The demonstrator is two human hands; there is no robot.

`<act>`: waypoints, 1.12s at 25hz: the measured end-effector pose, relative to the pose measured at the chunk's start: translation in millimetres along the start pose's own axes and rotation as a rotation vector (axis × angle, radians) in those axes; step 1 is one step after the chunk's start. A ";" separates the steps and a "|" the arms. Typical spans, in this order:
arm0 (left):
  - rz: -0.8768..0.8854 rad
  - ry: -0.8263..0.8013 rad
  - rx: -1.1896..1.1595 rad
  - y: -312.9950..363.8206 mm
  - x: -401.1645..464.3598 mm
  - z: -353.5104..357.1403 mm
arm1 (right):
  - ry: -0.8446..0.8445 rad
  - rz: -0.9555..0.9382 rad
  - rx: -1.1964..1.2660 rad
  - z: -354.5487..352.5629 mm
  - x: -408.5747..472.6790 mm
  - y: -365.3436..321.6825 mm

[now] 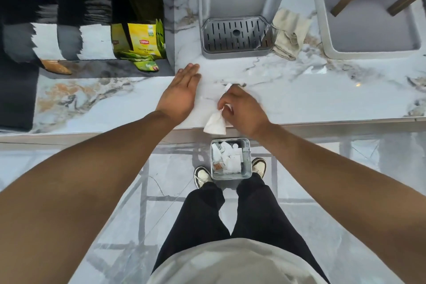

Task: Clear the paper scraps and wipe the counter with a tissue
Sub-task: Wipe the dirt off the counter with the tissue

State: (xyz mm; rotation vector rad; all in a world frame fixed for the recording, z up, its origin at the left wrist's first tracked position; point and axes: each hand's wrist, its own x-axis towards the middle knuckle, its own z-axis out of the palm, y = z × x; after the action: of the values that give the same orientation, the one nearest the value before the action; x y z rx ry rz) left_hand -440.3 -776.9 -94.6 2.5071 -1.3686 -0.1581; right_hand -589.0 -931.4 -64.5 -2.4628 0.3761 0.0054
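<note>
One white tissue (215,123) hangs from the right hand (239,109) at the near edge of the marble worktop (322,99). The grip of that hand is closed around the tissue's upper part: a white tip pokes out at the hand's 12 o'clock side, above the knuckles, and the loose bulk spills out at its 7 o'clock, drooping over the worktop's front lip. The tissue's lower end hangs directly above one square metal bin (230,159) standing on the floor at 6 o'clock from the hand, between the person's two shoes. Inside the bin lie several white paper scraps (229,157), too jumbled to count, with one small brown piece at the lower left corner.

The left hand (182,90) lies at 9 o'clock from the tissue, just beside it, flat on its edge against the worktop with fingers straight and together; its grip is wide and holds nothing.

Farther out, at 12 o'clock, one grey machine sits with one slotted drip tray (235,34) at its foot. One crumpled beige cloth (290,34) lies touching the tray's right side. At 10 o'clock stands one dark organiser (166,7) holding one yellow tea box (143,41) and a few green tea sachets (143,62) spilling from its base.
</note>
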 end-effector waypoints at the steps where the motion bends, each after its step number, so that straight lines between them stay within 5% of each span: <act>1: -0.002 0.004 -0.007 -1.3 -0.5 -0.2 | -0.152 -0.115 0.026 1.9 -10.1 -7.1; 3: 0.017 0.003 -0.026 -3.9 -4.9 -2.4 | -0.250 -0.168 0.096 -4.6 -8.1 -11.6; 6: 0.012 0.036 -0.008 -10.3 -20.3 -5.6 | 0.173 0.045 0.171 -13.5 39.4 -10.4; 8: -0.011 0.088 0.015 -12.6 -30.1 -4.6 | 0.294 0.149 0.139 -13.0 74.0 -13.1; 16: -0.174 0.168 -0.031 -11.5 -48.6 -7.1 | 0.016 -0.154 0.131 35.4 35.9 -34.5; 20: -0.188 0.160 -0.006 -8.9 -46.2 -6.3 | -0.258 -0.230 0.209 12.5 -3.7 -24.7; 24: -0.213 0.141 0.005 -4.9 -46.5 -6.2 | 0.117 0.005 0.089 -2.9 69.5 -22.6; 28: -0.194 0.164 0.034 -4.3 -47.5 -7.2 | 0.036 0.015 -0.047 20.7 78.0 -42.4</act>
State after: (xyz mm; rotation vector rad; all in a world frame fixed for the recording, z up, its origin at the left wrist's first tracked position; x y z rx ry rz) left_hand -461.1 -733.5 -90.7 2.6129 -1.0740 0.0325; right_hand -501.0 -907.8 -63.1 -2.5092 0.4145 -0.0241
